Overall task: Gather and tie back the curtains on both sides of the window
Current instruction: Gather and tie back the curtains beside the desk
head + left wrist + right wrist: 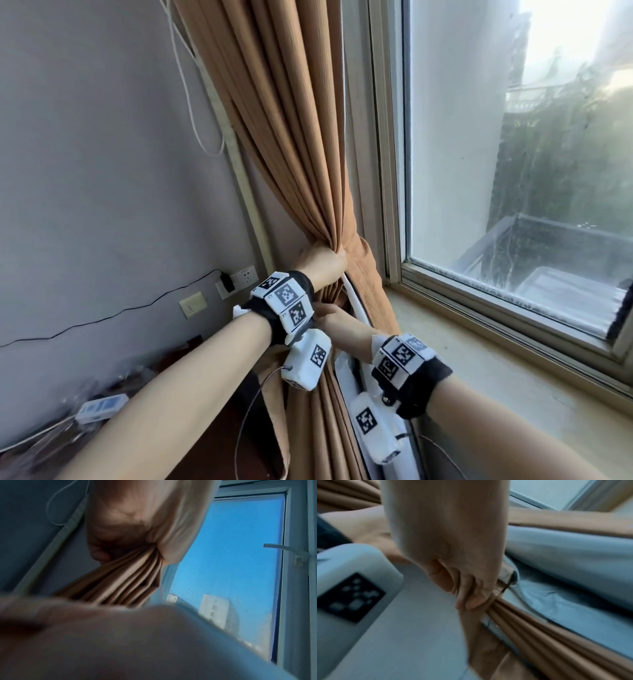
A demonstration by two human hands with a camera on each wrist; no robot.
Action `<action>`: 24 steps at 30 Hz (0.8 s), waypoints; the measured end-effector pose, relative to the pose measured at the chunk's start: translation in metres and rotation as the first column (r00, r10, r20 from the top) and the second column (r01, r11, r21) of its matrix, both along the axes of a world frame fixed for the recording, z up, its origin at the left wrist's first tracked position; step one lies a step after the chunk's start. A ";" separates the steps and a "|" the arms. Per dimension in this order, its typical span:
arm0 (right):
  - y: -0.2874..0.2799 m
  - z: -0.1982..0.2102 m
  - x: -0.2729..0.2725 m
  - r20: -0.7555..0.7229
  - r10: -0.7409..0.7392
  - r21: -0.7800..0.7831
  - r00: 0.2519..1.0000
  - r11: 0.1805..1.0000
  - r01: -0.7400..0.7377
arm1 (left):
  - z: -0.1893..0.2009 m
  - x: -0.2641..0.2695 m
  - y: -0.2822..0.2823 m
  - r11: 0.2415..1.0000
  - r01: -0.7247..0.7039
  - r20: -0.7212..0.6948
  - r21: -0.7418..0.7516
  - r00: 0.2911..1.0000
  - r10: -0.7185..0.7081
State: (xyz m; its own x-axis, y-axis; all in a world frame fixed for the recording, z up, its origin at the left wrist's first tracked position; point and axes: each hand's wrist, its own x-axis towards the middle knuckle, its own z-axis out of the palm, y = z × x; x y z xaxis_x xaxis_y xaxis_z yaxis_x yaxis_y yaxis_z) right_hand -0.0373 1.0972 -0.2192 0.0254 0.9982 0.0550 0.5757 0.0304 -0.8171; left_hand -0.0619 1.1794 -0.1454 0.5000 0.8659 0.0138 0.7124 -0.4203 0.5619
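Both hands grip ribbed tan curtain (305, 144): left hand (320, 265) fingers clamped round gathered pleats, right hand (337, 320) fingers pinching folds below.

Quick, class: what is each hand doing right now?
Left hand: closed round the gathered curtain.
Right hand: fingers pinching the curtain folds just below.

pale stone window sill (486, 349), dark wooden surface (191, 442) bearing a small white box (101, 406)

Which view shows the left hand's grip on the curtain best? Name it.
The head view: the left hand wraps the gathered curtain in sharp focus. The left wrist view shows blurred fingertips pinching pleats; the right wrist view shows only its wrist.
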 end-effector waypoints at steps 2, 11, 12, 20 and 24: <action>0.016 -0.002 0.005 0.283 0.016 0.120 0.959 0.991 -0.052 | 0.001 -0.004 0.001 1.000 0.028 0.003 -0.005 1.000 -0.028; 0.008 -0.051 0.037 0.659 -0.303 0.535 0.688 0.832 -0.146 | -0.008 -0.007 0.005 0.999 0.032 0.113 -0.035 0.993 -0.028; 0.006 -0.054 0.039 0.637 -0.345 0.587 0.689 0.796 -0.144 | -0.009 -0.005 0.003 0.998 0.031 0.120 -0.047 0.992 -0.025; -0.001 -0.074 0.064 0.277 -0.710 0.853 0.647 0.492 0.175 | -0.011 0.003 0.005 0.994 -0.005 0.212 -0.110 0.977 0.028; 0.018 -0.063 0.066 0.122 -0.595 0.371 0.795 0.770 0.519 | -0.014 0.008 0.001 0.988 0.012 0.280 -0.155 0.959 0.033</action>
State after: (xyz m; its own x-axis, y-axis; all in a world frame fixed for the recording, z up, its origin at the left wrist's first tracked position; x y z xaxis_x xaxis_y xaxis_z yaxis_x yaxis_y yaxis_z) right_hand 0.0287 1.1155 -0.2820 0.5212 0.7405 0.4243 0.7304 -0.1298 -0.6706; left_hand -0.0544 1.1807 -0.1593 0.4859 0.8738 0.0193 0.5204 -0.3070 0.7968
